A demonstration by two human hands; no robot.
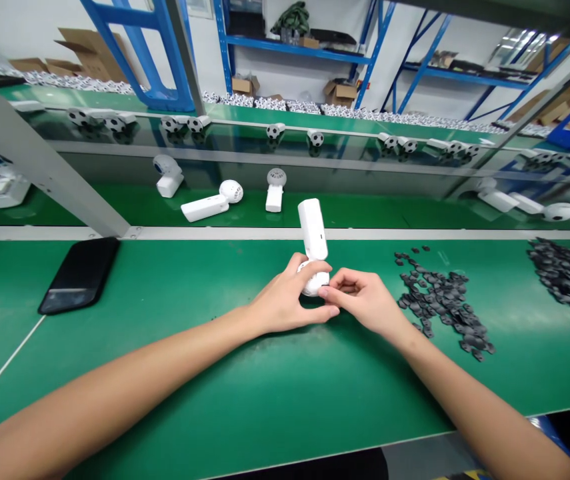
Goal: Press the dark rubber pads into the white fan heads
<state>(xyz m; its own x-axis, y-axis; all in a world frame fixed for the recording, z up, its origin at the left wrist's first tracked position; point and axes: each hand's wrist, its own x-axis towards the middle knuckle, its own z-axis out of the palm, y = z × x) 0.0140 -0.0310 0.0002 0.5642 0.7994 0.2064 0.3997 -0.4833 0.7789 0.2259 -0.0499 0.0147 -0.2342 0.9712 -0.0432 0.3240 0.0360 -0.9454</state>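
A white handheld fan stands tilted over the green bench, its handle pointing away from me and its round head toward me. My left hand is closed around the head, with fingers over the top and the thumb stretched along the near side. At the head's right edge, my right hand pinches with thumb and forefinger. A tiny dark bit shows at those fingertips, too small to make out. To the right of my right hand lies a loose pile of small black parts.
A second heap of black parts lies far right. On the left rests a black phone-like slab. Past the white rail, more white fans lie on a green strip. A slanted metal post rises at left.
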